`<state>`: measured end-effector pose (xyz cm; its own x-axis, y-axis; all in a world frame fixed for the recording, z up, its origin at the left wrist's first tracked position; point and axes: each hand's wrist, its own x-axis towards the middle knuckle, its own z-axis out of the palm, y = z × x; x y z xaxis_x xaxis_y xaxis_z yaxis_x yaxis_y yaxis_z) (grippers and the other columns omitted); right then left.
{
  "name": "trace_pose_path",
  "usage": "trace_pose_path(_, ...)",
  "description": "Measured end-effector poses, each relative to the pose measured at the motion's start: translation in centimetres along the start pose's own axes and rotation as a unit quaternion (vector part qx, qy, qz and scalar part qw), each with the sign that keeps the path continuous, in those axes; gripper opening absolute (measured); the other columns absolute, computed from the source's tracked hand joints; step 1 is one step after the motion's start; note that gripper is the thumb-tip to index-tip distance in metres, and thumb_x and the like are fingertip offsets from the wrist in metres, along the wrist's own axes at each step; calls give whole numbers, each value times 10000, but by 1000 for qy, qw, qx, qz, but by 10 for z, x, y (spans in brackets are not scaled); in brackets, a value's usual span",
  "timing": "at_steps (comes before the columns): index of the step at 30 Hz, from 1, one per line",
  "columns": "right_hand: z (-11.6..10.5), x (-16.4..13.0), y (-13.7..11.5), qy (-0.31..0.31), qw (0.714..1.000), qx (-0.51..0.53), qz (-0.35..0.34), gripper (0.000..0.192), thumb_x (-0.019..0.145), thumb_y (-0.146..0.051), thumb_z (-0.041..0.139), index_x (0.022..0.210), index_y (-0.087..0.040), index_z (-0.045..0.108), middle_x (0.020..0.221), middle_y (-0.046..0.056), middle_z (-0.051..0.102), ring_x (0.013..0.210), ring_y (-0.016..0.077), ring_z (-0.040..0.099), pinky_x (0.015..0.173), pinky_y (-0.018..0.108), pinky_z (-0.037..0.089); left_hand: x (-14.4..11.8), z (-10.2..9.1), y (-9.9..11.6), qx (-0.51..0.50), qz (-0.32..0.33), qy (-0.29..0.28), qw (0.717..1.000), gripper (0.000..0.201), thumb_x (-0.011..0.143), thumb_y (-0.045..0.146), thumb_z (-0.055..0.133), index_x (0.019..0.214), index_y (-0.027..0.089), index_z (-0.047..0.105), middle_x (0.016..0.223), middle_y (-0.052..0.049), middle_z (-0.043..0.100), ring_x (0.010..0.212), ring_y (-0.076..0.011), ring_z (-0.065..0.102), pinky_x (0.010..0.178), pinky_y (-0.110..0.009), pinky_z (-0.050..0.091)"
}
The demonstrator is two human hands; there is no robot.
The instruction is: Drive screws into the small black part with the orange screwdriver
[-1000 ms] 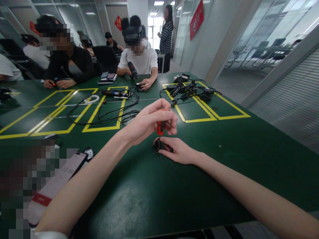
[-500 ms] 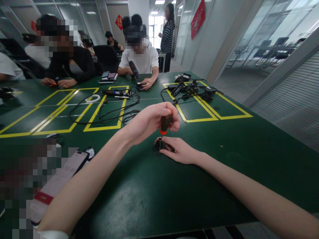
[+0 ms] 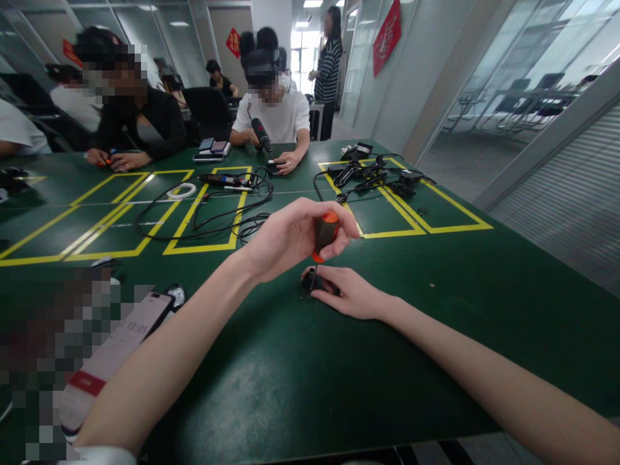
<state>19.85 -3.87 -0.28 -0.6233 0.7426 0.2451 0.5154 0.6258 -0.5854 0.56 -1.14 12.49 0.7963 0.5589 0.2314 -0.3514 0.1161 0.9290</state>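
Observation:
My left hand point(image 3: 303, 236) is closed round the black and orange handle of a screwdriver point(image 3: 325, 234). The shaft points down, tilted slightly, into a small black part point(image 3: 309, 281) on the green table point(image 3: 271, 361). A short tube-like piece stands up from that part, beside the shaft. My right hand point(image 3: 352, 292) pinches the part from its right side, low against the table. The fingers cover much of the part, so its full shape and the screwdriver's tip are hidden.
A phone point(image 3: 113, 349) lies left of my left forearm. Beyond my hands are a coil of black cable point(image 3: 203, 226), a white ring point(image 3: 181, 191) and tangled black devices point(image 3: 368, 174) within yellow tape outlines. Across the table, a person in white point(image 3: 283, 116) holds a power screwdriver point(image 3: 260, 134).
The fingers of my left hand have loosened and extended a little round the screwdriver handle, and the handle tilts slightly more to the right. My right hand and the black part stay put.

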Motion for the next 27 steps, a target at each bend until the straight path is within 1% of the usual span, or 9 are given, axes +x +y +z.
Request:
trace_pose_path(5,0,0,-1,-3,1000,1,-4,323,1054,-352,575,1286,-133,628,784,11,630,654,170,558,672,298,459,1,-2,-3,-10,-2,12,1000,242,920,358,715,862,127,670,823,-59,691,789,-165,659,741,-271,530)
trace_pose_path(8,0,0,0,4,1000,1,-5,320,1047,-339,588,1297,-142,623,774,0,620,651,164,551,668,290,447,0,-1,-5,-9,-1,7,1000,264,880,338,792,881,153,603,890,-57,741,827,-169,708,790,-286,553)
trace_pose_path(10,1,0,0,4,1000,0,-4,281,1041,-334,596,1246,-146,634,763,-6,612,634,157,536,657,286,432,0,1,-5,-6,-2,16,1000,315,857,315,817,871,181,532,863,-24,740,728,-141,696,705,-260,533)
trace_pose_path(12,1,0,0,0,1000,0,0,246,1037,-330,601,1198,-148,638,760,-8,608,622,153,525,646,283,420,-1,2,-4,3,-4,28,1000,349,849,294,812,855,197,478,791,13,712,574,-90,604,566,-209,435)
trace_pose_path(15,2,1,0,-2,1000,3,2,221,1038,-331,597,1169,-156,632,753,-13,601,614,149,511,641,278,407,-1,2,-1,12,-3,31,999,270,879,336,744,875,186,520,702,18,670,478,-61,454,493,-205,320)
trace_pose_path(18,1,1,0,3,1000,3,-2,207,1038,-337,595,1144,-162,629,734,-20,585,608,147,499,639,277,396,-1,-1,1,2,-5,8,1000,299,903,426,631,905,127,646,699,-39,667,534,-106,490,544,-247,393)
trace_pose_path(20,1,1,0,3,1000,2,-2,200,1035,-336,598,1137,-166,627,731,-21,584,607,148,497,634,276,391,0,-3,1,-5,-4,4,1000,331,912,420,591,843,108,675,709,-58,660,591,-127,538,599,-262,445)
trace_pose_path(22,1,1,1,1,1000,3,1,200,1035,-333,598,1147,-169,625,734,-20,588,608,149,500,631,275,391,-1,-5,0,-3,0,13,1000,293,917,378,603,798,117,662,726,-56,660,651,-136,584,647,-258,478)
trace_pose_path(27,1,1,0,5,1000,5,-4,243,1037,-334,597,1202,-157,623,749,-13,593,623,152,516,638,277,403,-1,-4,-2,4,4,35,999,191,866,292,717,852,163,577,816,-33,702,754,-161,673,712,-273,537)
